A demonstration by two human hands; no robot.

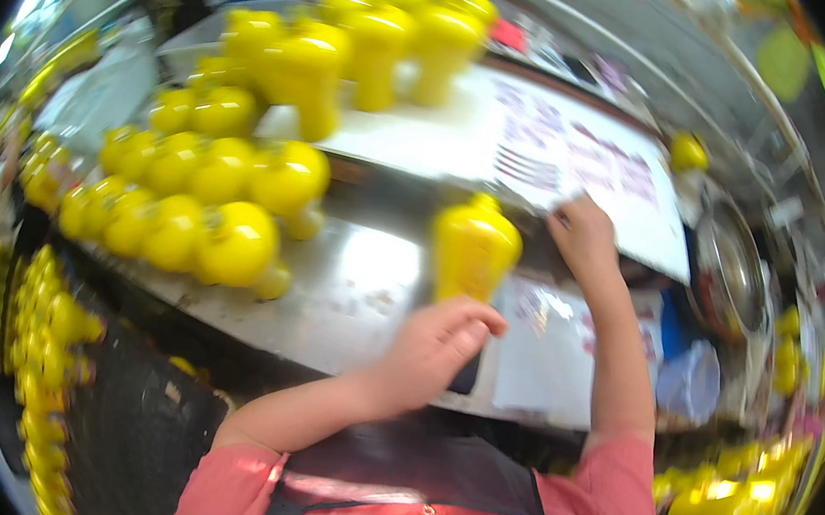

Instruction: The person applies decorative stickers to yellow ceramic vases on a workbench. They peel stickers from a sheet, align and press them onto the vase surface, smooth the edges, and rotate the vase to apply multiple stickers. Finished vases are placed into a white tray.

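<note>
A glossy yellow bottle-shaped piece (pixel 477 246) with a small knob on top and faint marks on its front is before me at the worktop's middle. My left hand (pixel 433 350) is closed at its lower end, fingers curled, hiding that end. Farther right, my right hand (pixel 585 238) has its fingers drawn together by the front edge of a white sheet (pixel 671 234) printed with purple-red designs. Anything between those fingertips is too small and blurred to make out.
Rows of round-ended yellow pieces (pixel 174 232) lie at the left of the metal worktop (pixel 371 273). Several more yellow pieces (pixel 379 48) stand on the raised white board. To the right are a clear plastic cup (pixel 689 380) and a round metal pan (pixel 730 266).
</note>
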